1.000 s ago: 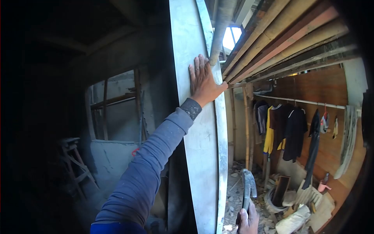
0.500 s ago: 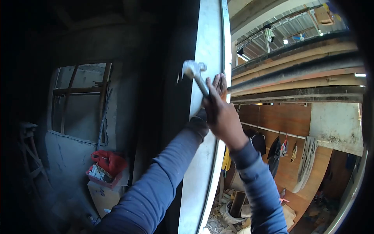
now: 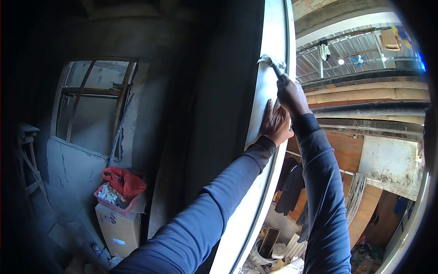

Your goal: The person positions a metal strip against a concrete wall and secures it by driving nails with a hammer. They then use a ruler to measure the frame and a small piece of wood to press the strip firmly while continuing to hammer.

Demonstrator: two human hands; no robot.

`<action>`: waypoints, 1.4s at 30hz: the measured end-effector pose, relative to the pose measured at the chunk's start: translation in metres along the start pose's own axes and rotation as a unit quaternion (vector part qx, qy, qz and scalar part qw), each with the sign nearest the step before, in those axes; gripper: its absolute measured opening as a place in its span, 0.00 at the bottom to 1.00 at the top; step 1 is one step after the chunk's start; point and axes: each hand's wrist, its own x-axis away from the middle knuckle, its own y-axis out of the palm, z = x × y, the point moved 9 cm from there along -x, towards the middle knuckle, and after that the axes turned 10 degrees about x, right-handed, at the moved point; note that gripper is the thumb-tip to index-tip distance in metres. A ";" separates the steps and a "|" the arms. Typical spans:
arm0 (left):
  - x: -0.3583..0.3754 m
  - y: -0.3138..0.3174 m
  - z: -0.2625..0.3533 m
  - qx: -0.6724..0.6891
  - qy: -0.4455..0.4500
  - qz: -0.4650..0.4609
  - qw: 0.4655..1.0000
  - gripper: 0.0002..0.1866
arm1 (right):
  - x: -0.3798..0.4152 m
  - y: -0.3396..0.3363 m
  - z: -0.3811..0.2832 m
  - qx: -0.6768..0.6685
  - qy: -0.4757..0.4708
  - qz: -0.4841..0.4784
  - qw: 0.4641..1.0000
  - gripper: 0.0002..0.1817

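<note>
A tall white frame (image 3: pixel 275 27) rises through the middle of the view. My left hand (image 3: pixel 276 124) lies against its face, fingers stretched upward and partly spread. Just above it, my right hand (image 3: pixel 293 95) is wrapped round the handle of a claw hammer (image 3: pixel 272 60). The hammer's metal head overlaps the upper part of the frame, its handle slanting down to the right into my fist. Both arms wear dark blue sleeves.
Left, in the dim room, a red basket (image 3: pixel 117 205) with a red bag sits on a cardboard box (image 3: pixel 119 230), below a window opening (image 3: pixel 95 106). Horizontal bamboo poles (image 3: pixel 365 93) cross on the right. Hanging clothes (image 3: pixel 290 185) and rubble (image 3: pixel 273 251) lie beyond the frame.
The view has shifted, so the frame appears further right. My right hand and the hammer have moved up the frame, apart from my left hand, which now shows fully.
</note>
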 end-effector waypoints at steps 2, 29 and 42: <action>0.002 0.000 0.001 -0.038 -0.006 -0.034 0.999 0.50 | -0.003 -0.001 0.009 0.019 -0.001 -0.014 1.000 0.18; 0.005 -0.001 0.005 -0.012 0.016 -0.029 0.999 0.36 | 0.016 0.014 0.017 0.040 0.043 -0.037 0.998 0.17; 0.008 -0.011 0.009 -0.062 0.028 0.000 0.998 0.38 | 0.030 0.020 0.015 0.018 0.059 -0.026 0.998 0.18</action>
